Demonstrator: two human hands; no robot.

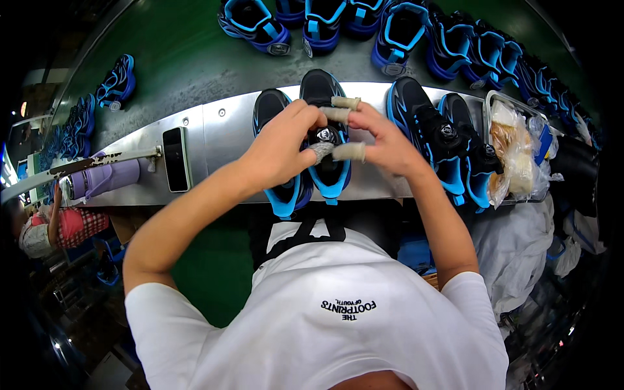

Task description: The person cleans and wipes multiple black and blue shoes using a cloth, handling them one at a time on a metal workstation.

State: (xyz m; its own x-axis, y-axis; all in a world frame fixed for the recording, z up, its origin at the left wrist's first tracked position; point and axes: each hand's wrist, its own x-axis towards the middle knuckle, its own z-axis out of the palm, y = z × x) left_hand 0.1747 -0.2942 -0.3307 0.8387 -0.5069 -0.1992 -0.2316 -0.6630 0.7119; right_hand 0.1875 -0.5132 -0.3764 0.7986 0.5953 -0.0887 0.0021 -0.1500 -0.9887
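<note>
A black and blue sneaker (318, 83) lies under both hands, toe pointing away, with a round dial (326, 134) on its tongue. My left hand (286, 141) is curled over its left side, fingers and grey-wrapped thumb closed around the upper beside the dial. From the right, my right hand (385, 140) reaches to the same shoe with thumb and fingers apart. Beige finger cots (351, 152) cover its fingertips, which are at the shoe's edge. Another matching sneaker (270, 103) sits close on the left, partly hidden by my left hand and forearm.
Two more sneakers (409, 97) stand to the right on the metal ledge (224, 130), beside a tray (487, 107) of plastic-wrapped items. On the left are a phone (175, 159), a metal bar (84, 168) and a purple bottle (117, 177). Several sneakers (396, 36) line the green surface beyond.
</note>
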